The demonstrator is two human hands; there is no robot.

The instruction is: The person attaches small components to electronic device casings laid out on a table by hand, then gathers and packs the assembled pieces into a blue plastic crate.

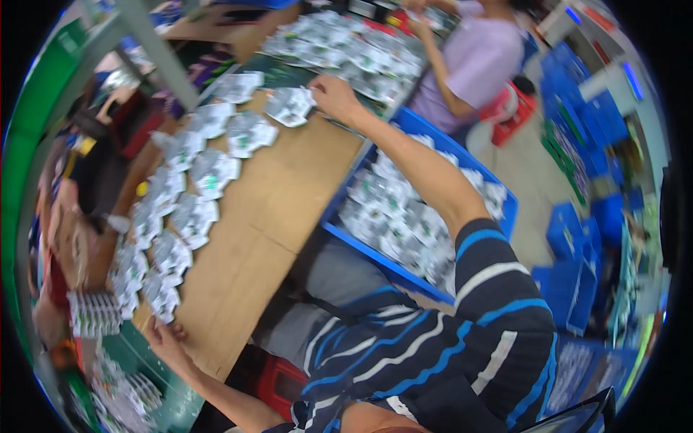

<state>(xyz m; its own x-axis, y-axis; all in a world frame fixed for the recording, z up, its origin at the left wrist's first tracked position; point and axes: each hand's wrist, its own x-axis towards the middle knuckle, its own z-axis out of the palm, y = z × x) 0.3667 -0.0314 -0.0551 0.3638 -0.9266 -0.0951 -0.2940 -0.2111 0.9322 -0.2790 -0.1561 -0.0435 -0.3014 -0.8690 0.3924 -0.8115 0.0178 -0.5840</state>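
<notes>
Brown cardboard covers the long worktable [274, 209], which runs away from the person toward a co-worker in a lilac top [480, 61] at the far end. Small white-and-green packets [195, 184] lie along the table's left side in two loose rows, overlapping like tiles, and a denser spread of the same packets [346, 47] fills the far end. A blue crate [509, 209] stands just right of the table, filled with more silvery-white packets, and stacks of blue crates [577, 101] line the floor on the right. The right hand [333, 95] reaches far forward with the arm stretched, its fingers pinching the edge of one white-and-green packet [289, 106] that lies flat on the cardboard at the head of the rows. The left hand [164, 338] rests at the table's near left corner, fingers curled down beside the nearest packet [164, 299] of the row; whether it grips anything cannot be told. A flat pack of small white pieces [94, 314] sits just left of it.
</notes>
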